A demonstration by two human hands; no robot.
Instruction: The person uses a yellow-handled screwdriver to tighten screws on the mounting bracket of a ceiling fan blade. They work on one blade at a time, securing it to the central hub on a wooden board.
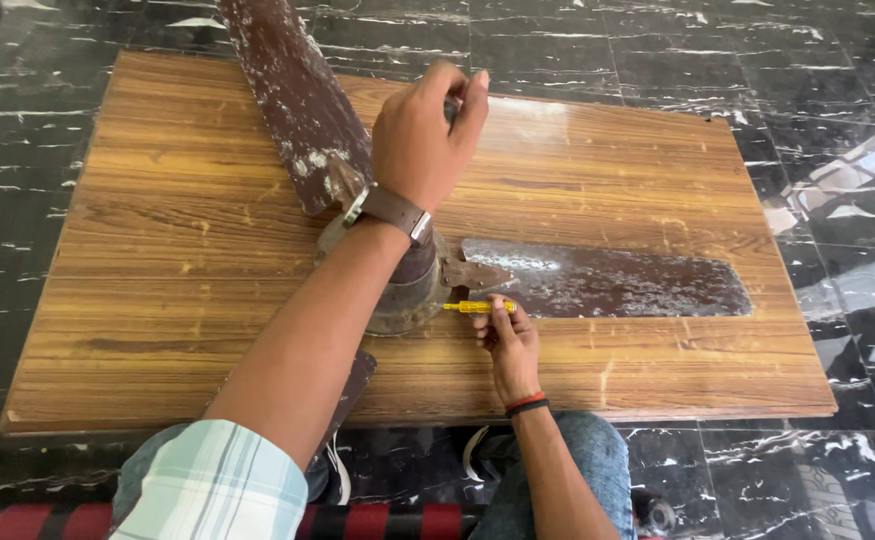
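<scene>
An old brown ceiling fan lies on a wooden table [157, 300], its round motor housing [412, 295] partly hidden under my left forearm. My left hand [419, 140], with a watch on the wrist, reaches over the housing and is closed on a dark part of the fan that I can barely see. My right hand [507, 345] holds a small yellow screwdriver [479, 307]. The screwdriver's tip points left at the housing's edge, beside the bracket of the right blade [607, 282].
A second scuffed blade [292, 95] runs up past the table's far edge, and a third [355, 385] sticks out under my left arm over the near edge. Black marble floor [837, 120] surrounds the table. My knees and a red-and-black striped cloth [47, 522] are below.
</scene>
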